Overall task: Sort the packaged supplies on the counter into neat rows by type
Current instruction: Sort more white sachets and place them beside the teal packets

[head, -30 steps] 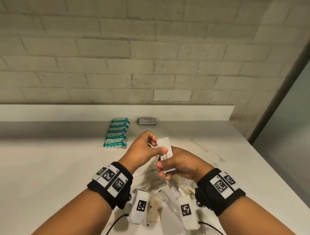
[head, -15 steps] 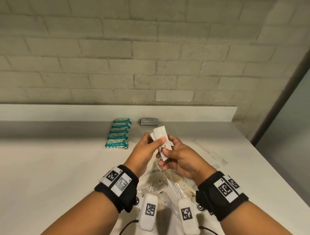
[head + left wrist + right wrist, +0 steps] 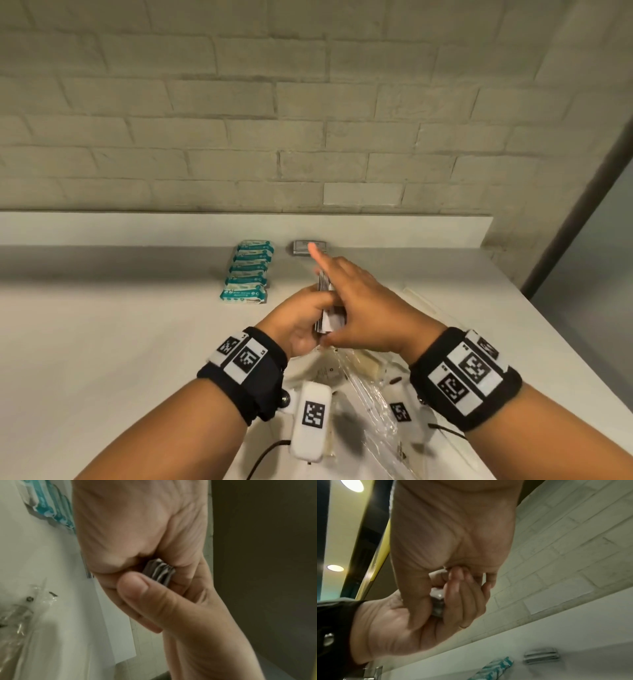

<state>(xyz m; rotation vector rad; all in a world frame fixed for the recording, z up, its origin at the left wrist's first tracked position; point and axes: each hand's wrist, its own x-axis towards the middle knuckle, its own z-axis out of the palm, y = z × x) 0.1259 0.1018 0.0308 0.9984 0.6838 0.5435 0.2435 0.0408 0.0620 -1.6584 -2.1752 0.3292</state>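
My left hand [image 3: 301,318] grips a small stack of grey-and-white flat packets [image 3: 323,289] edge-on above the counter; its end shows in the left wrist view [image 3: 159,573] and the right wrist view [image 3: 437,607]. My right hand [image 3: 359,301] lies flat against the stack's right side, fingers straight and pointing toward the wall, thumb at the stack's near end. A row of teal-and-white packs [image 3: 248,274] lies at the back left. A grey packet pile [image 3: 301,247] sits beside it near the wall.
Loose clear plastic bags with small parts [image 3: 363,377] lie under my wrists at the near edge. A long clear packet [image 3: 421,301] lies to the right. The white counter [image 3: 102,325] ends at a brick wall behind and an edge on the right.
The hands moved forward. The packets turned from face-up to edge-on in my left hand. My right hand's fingers straightened flat against the stack.
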